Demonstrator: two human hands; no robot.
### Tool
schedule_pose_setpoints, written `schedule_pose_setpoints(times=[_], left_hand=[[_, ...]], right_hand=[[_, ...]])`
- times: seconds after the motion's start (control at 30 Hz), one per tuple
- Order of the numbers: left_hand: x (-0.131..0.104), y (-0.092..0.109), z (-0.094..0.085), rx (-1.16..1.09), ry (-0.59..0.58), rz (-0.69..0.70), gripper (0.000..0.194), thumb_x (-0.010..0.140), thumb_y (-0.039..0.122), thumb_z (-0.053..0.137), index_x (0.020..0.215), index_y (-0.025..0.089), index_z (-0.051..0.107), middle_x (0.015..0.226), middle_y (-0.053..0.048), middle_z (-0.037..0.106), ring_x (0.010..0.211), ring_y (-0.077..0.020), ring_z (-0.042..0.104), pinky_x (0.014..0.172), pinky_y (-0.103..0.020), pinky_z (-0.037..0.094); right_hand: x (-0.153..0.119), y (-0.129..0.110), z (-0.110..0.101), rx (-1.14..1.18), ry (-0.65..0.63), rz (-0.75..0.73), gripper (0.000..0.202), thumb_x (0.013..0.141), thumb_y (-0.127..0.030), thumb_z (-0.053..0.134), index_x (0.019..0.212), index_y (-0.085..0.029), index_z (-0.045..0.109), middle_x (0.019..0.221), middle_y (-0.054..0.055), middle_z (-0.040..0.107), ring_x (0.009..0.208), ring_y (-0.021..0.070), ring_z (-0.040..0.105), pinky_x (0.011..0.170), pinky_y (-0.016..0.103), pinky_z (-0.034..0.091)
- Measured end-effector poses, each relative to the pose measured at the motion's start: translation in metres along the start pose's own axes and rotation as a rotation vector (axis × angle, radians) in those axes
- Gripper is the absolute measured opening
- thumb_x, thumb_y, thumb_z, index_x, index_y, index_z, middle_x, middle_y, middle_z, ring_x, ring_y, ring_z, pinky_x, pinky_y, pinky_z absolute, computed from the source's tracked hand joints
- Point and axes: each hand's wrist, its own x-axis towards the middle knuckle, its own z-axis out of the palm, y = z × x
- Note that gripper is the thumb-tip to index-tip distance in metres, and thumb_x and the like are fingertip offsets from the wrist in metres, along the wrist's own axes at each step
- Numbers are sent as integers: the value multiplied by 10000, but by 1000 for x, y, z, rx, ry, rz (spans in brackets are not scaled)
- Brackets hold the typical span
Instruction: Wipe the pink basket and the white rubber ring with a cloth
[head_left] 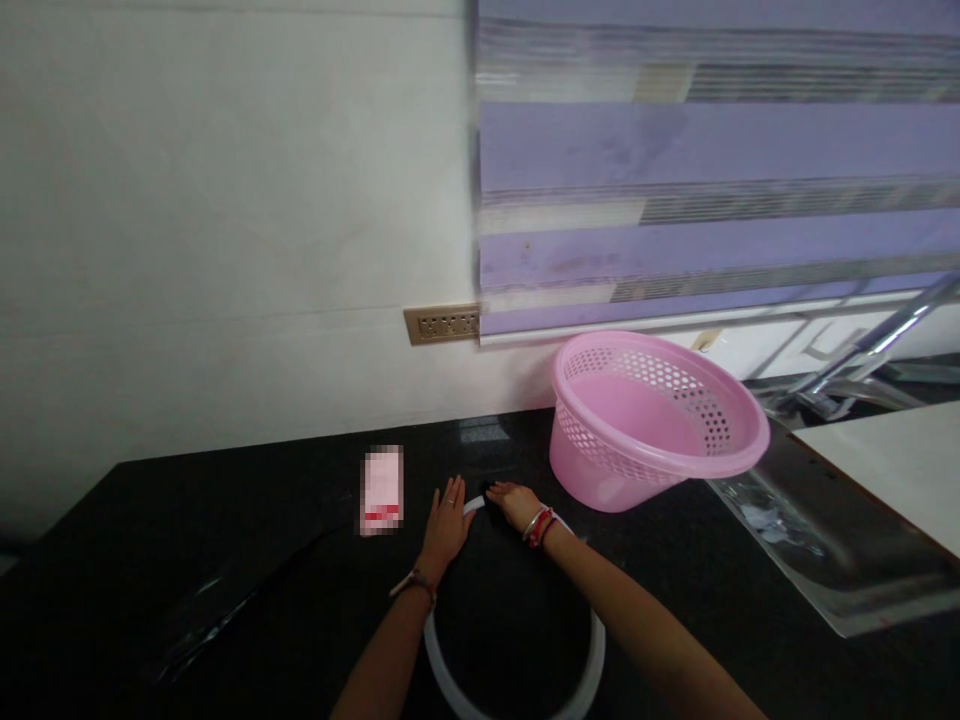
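A large white ring [592, 660], shaped like a hoop, lies on the black countertop [517, 610] in front of me. My left hand [448, 520] is at its upper left, palm down, with the thumb on the inner side and the fingers along the outer side. My right hand [514, 503] rests over the ring's far side, its fingers close together on a small black piece [487, 490] at the band. What that piece is, I cannot make out. The hands and forearms cover parts of the ring.
A pink basket [615, 490] with a perforated rim stands at the back right. Further right are a metal sink edge [795, 550] and a faucet [877, 340]. A blurred-out pink pack [382, 490] lies left of my hands; dark plastic [217, 620] is at far left.
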Motion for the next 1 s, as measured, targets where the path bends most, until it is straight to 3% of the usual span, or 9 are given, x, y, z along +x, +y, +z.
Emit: schedule_pose_setpoints(times=[0.13, 0.23, 0.47, 0.77, 0.9, 1.0], left_hand=[[-1, 2, -3, 10, 13, -23, 477, 879, 297, 311, 1300, 82, 373, 1367, -140, 387, 1285, -222, 306, 1037, -421, 284], [-2, 3, -6, 23, 2, -33, 473, 880, 292, 308, 1295, 78, 383, 1369, -138, 385, 1283, -217, 309, 1041, -411, 278], [-2, 4, -13, 44, -42, -54, 473, 895, 314, 282, 1294, 86, 395, 1373, -117, 384, 1285, -209, 307, 1046, -407, 271], [-16, 12, -13, 83, -43, -135, 481, 892, 320, 281, 1294, 83, 402, 1360, -140, 395, 1289, -238, 296, 1031, -429, 282], [-27, 14, -10, 97, -32, -166, 484, 888, 316, 274, 1295, 90, 403, 1358, -143, 398, 1282, -240, 307, 1026, -446, 283], [-34, 16, -13, 103, -51, -187, 484, 887, 312, 257, 1294, 101, 407, 1366, -132, 388, 1282, -237, 308, 1030, -460, 267]], right_hand=[[5, -9, -3, -29, -10, -30, 357, 836, -88, 409, 1158, -103, 562, 1226, 114, 512, 1168, 183, 447, 1004, 301, 349], [-6, -3, -7, -38, -7, 14, 378, 835, -75, 395, 1180, -106, 547, 1244, 105, 498, 1174, 177, 440, 1008, 287, 343], [-73, 20, -7, -13, 43, 284, 433, 810, -21, 359, 1208, -81, 519, 1252, 147, 474, 1168, 180, 443, 976, 285, 379], [-145, -3, 23, -35, 139, 603, 452, 811, -29, 323, 1212, -106, 516, 1237, 136, 488, 1121, 181, 488, 904, 281, 446], [-156, -11, 32, -49, 166, 660, 446, 824, -45, 294, 1196, -108, 533, 1219, 136, 504, 1078, 188, 524, 869, 279, 469], [-149, -11, 24, -62, 144, 673, 459, 812, -23, 302, 1209, -100, 519, 1219, 152, 501, 1071, 196, 530, 849, 290, 480]])
